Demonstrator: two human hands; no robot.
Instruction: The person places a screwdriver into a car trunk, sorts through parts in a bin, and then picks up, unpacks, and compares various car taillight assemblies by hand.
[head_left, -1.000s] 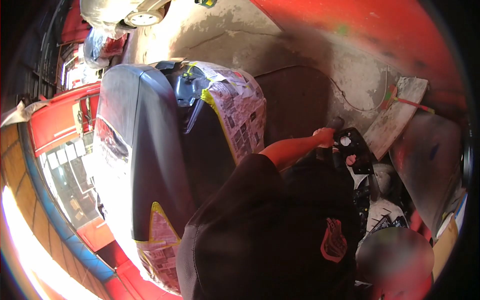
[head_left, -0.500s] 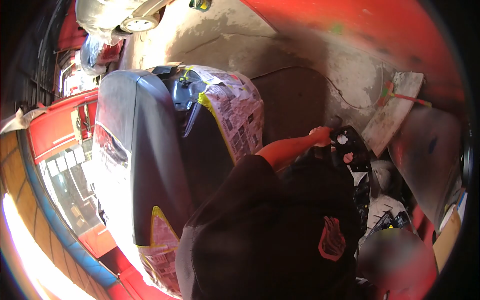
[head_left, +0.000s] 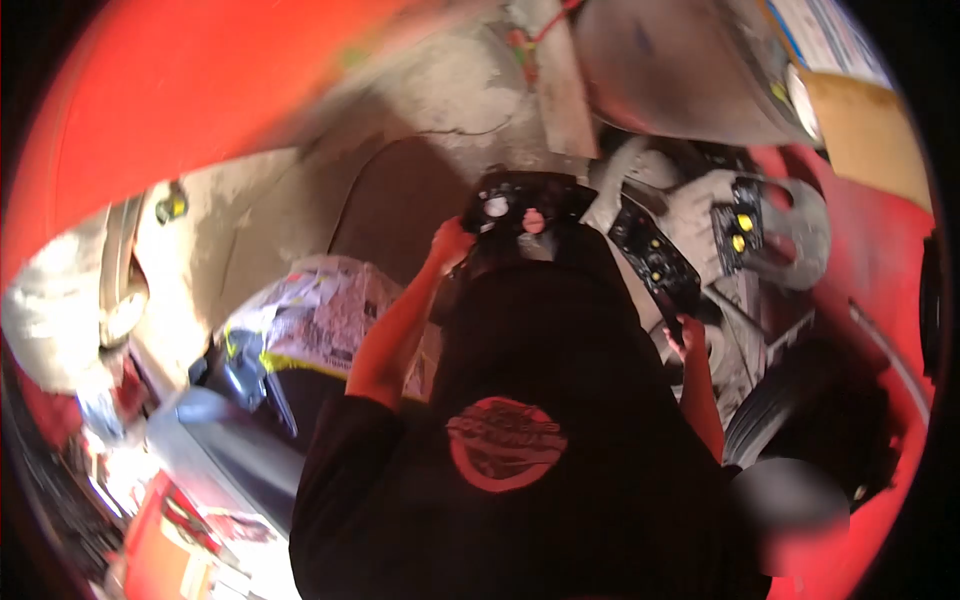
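Note:
My left hand (head_left: 453,242) is closed at the left end of a black panel (head_left: 515,205), which carries a white round piece and a pink one. To the right, my right hand (head_left: 688,338) has its fingers around the lower end of a long black part (head_left: 655,258) with small yellow spots. Just beyond it, another black part (head_left: 737,226) with two yellow round pieces rests on a pale, dusty surface (head_left: 695,215). Both hands are slightly blurred.
A dark vehicle body part (head_left: 225,440) masked with newspaper (head_left: 320,310) stands at the left. A tyre (head_left: 775,410) is at the lower right. Cardboard (head_left: 868,140) and a large curved panel (head_left: 680,75) are at the upper right.
The view has swung toward the right, so the masked body part sits lower left. My right hand has come into sight at the long black part. My left hand remains at the black panel.

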